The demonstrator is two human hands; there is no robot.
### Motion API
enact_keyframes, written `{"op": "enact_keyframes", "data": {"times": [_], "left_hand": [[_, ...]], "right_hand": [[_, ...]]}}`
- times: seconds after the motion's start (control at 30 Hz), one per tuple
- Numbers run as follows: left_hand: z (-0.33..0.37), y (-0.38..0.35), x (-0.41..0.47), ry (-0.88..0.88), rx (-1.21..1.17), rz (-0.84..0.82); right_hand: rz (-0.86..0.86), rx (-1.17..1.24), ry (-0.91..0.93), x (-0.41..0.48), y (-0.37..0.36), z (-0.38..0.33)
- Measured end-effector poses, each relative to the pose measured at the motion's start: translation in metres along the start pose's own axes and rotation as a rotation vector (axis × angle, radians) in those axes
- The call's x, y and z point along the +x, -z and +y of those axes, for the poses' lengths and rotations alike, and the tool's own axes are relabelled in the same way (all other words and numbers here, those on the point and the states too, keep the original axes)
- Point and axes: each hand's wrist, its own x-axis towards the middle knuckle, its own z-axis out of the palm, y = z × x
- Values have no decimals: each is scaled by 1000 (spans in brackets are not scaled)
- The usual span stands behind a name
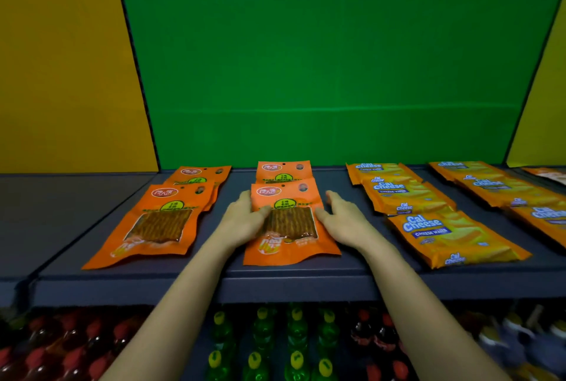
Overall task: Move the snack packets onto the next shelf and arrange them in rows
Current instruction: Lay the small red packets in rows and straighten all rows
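Snack packets first: the orange packet point(291, 236) between your hands lies flat at the front middle of the dark shelf point(275, 285), its top edge overlapping a second orange packet point(283, 170) behind it. Your left hand point(245, 220) sits against its left edge, fingers straight along the side, thumb laid across the front of the pack. Your right hand point(344, 218) is at the right edge, fingers stretched out and relaxed over the shelf, thumb touching the pack's side. Neither hand is curled round it; both are flat and loose, one on each side.

To your left is a pair of the same orange packs point(156, 224), front one overlapping the rear, both angled a little. To your right, Cal Cheese wafer packets point(450, 238) run front to back in a column, and a further column point(502, 189) lies just beyond it.

A green back panel point(337, 59) stands behind it all, with yellow panels point(61, 59) on either side. Below the shelf are bottles: green bottles point(297, 334) in the middle, red-capped bottles point(61, 341) to the left.
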Motion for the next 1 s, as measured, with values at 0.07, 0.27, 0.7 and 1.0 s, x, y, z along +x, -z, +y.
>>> {"op": "enact_keyframes", "data": {"times": [0.07, 0.27, 0.7, 1.0], "left_hand": [[-2, 0, 11, 31, -22, -8], [-7, -5, 27, 22, 71, 47], [-4, -11, 27, -45, 222, 41], [-3, 24, 21, -161, -13, 170]], "right_hand": [[24, 39, -12, 3, -4, 0], [28, 118, -16, 12, -7, -2], [34, 83, -33, 21, -11, 8], [199, 70, 105, 15, -4, -9]]}}
